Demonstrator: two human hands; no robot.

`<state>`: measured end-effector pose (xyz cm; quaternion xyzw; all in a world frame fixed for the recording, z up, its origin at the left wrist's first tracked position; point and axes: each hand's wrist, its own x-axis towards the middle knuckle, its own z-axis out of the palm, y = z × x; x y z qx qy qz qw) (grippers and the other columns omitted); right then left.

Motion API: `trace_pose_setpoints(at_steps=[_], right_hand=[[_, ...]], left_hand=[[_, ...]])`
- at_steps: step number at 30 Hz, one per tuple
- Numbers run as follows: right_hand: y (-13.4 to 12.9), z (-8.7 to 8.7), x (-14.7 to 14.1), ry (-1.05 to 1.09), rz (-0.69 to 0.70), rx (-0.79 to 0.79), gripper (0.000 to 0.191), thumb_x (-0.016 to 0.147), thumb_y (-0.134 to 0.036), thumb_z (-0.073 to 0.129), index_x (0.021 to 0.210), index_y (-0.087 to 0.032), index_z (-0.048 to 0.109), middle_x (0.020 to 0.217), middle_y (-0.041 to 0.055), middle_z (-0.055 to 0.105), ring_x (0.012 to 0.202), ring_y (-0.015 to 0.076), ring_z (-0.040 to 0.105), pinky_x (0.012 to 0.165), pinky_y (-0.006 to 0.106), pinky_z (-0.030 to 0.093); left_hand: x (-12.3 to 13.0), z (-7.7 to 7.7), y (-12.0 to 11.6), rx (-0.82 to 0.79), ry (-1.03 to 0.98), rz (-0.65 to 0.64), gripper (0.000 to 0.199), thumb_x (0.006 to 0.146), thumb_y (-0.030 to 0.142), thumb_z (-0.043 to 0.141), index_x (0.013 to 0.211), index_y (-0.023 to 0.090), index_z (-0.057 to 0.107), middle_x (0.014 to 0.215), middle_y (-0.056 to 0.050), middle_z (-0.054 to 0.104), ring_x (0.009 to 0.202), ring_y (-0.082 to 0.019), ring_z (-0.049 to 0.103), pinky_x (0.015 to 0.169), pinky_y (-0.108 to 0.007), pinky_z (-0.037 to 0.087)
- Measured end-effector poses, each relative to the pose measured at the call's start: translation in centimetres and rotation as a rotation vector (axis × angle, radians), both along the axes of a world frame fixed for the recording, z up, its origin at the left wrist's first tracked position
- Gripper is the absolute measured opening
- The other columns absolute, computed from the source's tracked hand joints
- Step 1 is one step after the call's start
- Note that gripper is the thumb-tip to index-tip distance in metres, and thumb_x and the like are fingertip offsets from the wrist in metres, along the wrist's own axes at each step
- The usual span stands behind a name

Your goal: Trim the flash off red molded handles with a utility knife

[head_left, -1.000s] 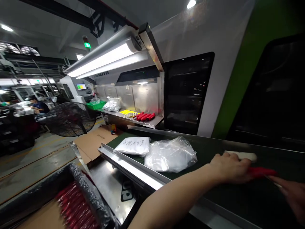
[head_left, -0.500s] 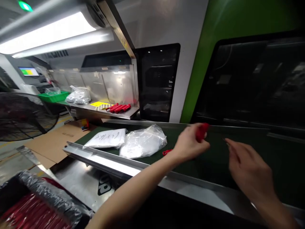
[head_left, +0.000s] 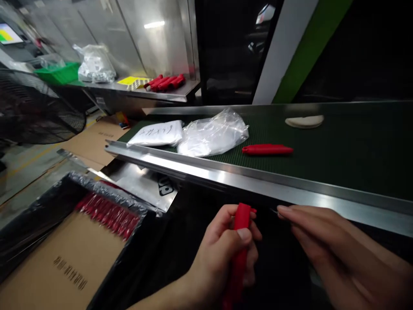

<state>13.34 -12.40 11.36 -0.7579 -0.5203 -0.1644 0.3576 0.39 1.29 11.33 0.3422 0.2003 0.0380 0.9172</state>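
Note:
My left hand point(head_left: 222, 249) is wrapped around a long red plastic part point(head_left: 240, 245), held upright in front of the conveyor, thumb along its side. Close by on the right, my right hand point(head_left: 325, 241) is closed in a pinch; a small dark tip shows at its fingertips, too little to name. The two hands are apart. Another red plastic part point(head_left: 267, 149) lies lengthwise on the dark green conveyor belt point(head_left: 338, 159). Beside it is a clear plastic bag point(head_left: 214, 133) with white contents, then a flat white packet point(head_left: 156, 133) with handwriting.
At lower left, a box lined with black plastic point(head_left: 129, 249) holds wrapped red parts point(head_left: 108, 215) and a cardboard sheet point(head_left: 64, 262). A metal rail point(head_left: 274, 183) edges the belt. Several red parts point(head_left: 166, 82) lie on a shelf. A fan point(head_left: 41, 107) stands left; a pale oval object point(head_left: 305, 122) sits on the belt.
My left hand has come down and toward me off the belt with the red plastic part. My right hand has lowered too. The view has tilted down, showing more of the box.

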Motion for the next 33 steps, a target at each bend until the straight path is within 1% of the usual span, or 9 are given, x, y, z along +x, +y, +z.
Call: trace_pose_setpoints(at_steps=[2,4,7,12,18,26,28,31,33], right_hand=[[-0.4,-0.1,-1.3,0.054,0.086,-0.051,0.033,0.094,-0.019,0.054,0.124,-0.028,0.064,0.113,0.0051,0.066,0.100,0.0199,0.067,0.080,0.029,0.058],[-0.7,-0.3,-1.9,0.058,0.187,-0.105,0.042,0.093,-0.008,0.051,0.130,-0.025,0.060,0.118,0.0048,0.064,0.106,0.0171,0.064,0.085,0.026,0.056],[-0.8,-0.6,-2.2,-0.013,0.269,-0.118,0.046,0.089,0.000,0.052,0.131,-0.018,0.058,0.121,0.0062,0.063,0.111,0.0164,0.061,0.091,0.027,0.053],[-0.5,-0.8,-2.5,-0.059,0.262,-0.117,0.042,0.089,-0.001,0.054,0.127,-0.015,0.061,0.120,0.0066,0.063,0.110,0.0176,0.060,0.089,0.030,0.051],[-1.1,-0.6,-2.6,-0.105,0.272,-0.145,0.048,0.088,-0.002,0.054,0.134,-0.017,0.058,0.125,0.0066,0.062,0.111,0.0189,0.060,0.090,0.032,0.050],[-1.4,-0.8,-2.0,-0.137,0.316,-0.181,0.050,0.090,-0.005,0.055,0.138,-0.016,0.055,0.126,0.0079,0.062,0.114,0.0196,0.060,0.091,0.032,0.051],[-1.4,-0.8,-2.4,-0.123,0.302,-0.181,0.049,0.091,-0.005,0.054,0.138,-0.018,0.055,0.126,0.0074,0.062,0.113,0.0198,0.060,0.090,0.032,0.050],[-1.4,-0.7,-3.8,-0.020,0.221,-0.206,0.047,0.093,-0.004,0.050,0.137,-0.021,0.055,0.125,0.0065,0.061,0.114,0.0214,0.058,0.093,0.037,0.048],[-1.5,-0.7,-4.6,0.014,0.205,-0.217,0.047,0.094,-0.004,0.049,0.137,-0.021,0.055,0.126,0.0068,0.060,0.115,0.0226,0.056,0.094,0.039,0.045]], left_hand=[[-1.0,-0.6,-0.4,0.034,0.055,0.001,0.024,0.089,0.040,0.055,0.096,0.018,0.058,0.070,-0.002,0.056,0.047,-0.007,0.044,0.042,-0.015,0.038],[-1.9,-1.0,-0.7,0.041,0.075,0.002,0.029,0.091,0.045,0.050,0.094,0.017,0.058,0.059,0.000,0.052,0.044,-0.008,0.042,0.042,-0.015,0.037],[-2.8,-1.4,-1.0,0.040,0.089,0.042,0.030,0.090,0.046,0.050,0.095,0.018,0.057,0.057,0.000,0.053,0.041,-0.008,0.042,0.041,-0.016,0.036],[-3.4,-1.3,-1.2,0.054,0.111,0.067,0.029,0.089,0.045,0.050,0.095,0.017,0.056,0.053,0.000,0.052,0.041,-0.009,0.041,0.041,-0.017,0.036],[-3.6,-0.9,-1.0,0.071,0.128,0.052,0.030,0.090,0.047,0.049,0.095,0.018,0.055,0.053,0.001,0.050,0.042,-0.009,0.040,0.041,-0.016,0.034],[-3.8,-1.2,-1.0,0.078,0.126,0.055,0.031,0.089,0.047,0.050,0.094,0.017,0.054,0.051,0.001,0.051,0.041,-0.009,0.041,0.040,-0.016,0.035],[-3.9,-1.3,-1.0,0.077,0.122,0.054,0.030,0.089,0.046,0.051,0.093,0.017,0.054,0.051,0.001,0.051,0.041,-0.009,0.042,0.041,-0.016,0.036],[-3.8,-1.5,-0.9,0.053,0.114,0.056,0.031,0.089,0.047,0.052,0.094,0.017,0.055,0.052,0.001,0.051,0.041,-0.008,0.042,0.040,-0.015,0.037],[-3.6,-1.5,-0.7,0.043,0.121,0.066,0.032,0.088,0.049,0.054,0.096,0.018,0.055,0.053,0.002,0.050,0.042,-0.008,0.043,0.040,-0.016,0.038]])
